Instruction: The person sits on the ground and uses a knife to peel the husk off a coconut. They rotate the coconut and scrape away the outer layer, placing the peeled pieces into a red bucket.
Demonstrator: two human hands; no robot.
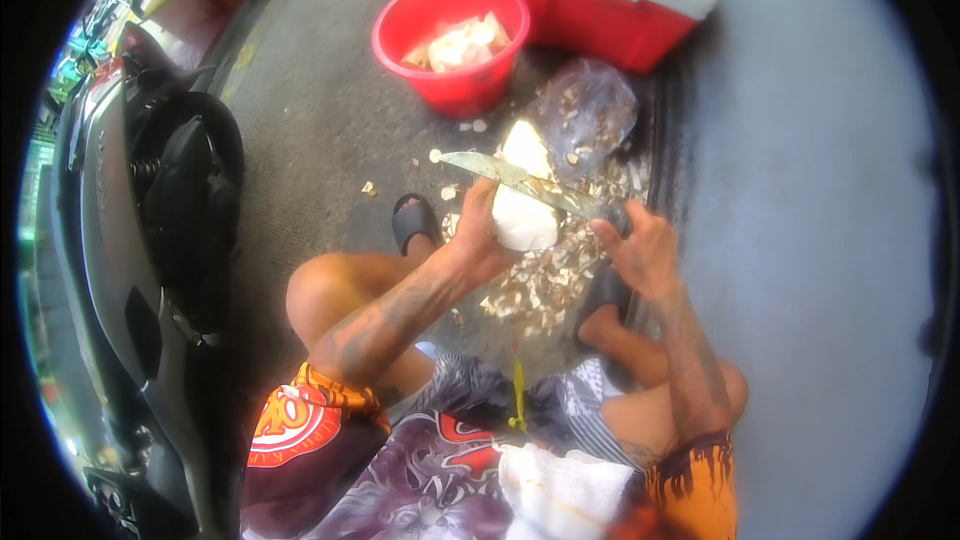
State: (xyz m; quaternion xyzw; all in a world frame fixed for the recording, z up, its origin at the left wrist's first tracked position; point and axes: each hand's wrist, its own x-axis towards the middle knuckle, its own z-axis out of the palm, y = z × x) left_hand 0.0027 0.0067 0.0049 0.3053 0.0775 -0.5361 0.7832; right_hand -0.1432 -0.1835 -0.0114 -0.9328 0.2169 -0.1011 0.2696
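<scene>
My left hand (pixel 480 240) grips a large, pale piece of produce (pixel 523 219) from its left side. Its surface is white and trimmed smooth; its exact kind cannot be told. In my right hand (pixel 643 251) is the dark handle of a long knife (pixel 517 177). The broad, stained blade lies slantwise across the produce, its tip pointing to the upper left beyond my left hand. Brown and white parings (pixel 536 285) are scattered thickly on the ground beneath, between my feet.
A red plastic basin (pixel 465 94) holds pale pieces ahead. Right of it stands a red cooler box (pixel 600 22) with a white lid. A clear plastic bag (pixel 589 109) containing scraps lies before the cooler. A parked motor scooter (pixel 112 240) stands along the left.
</scene>
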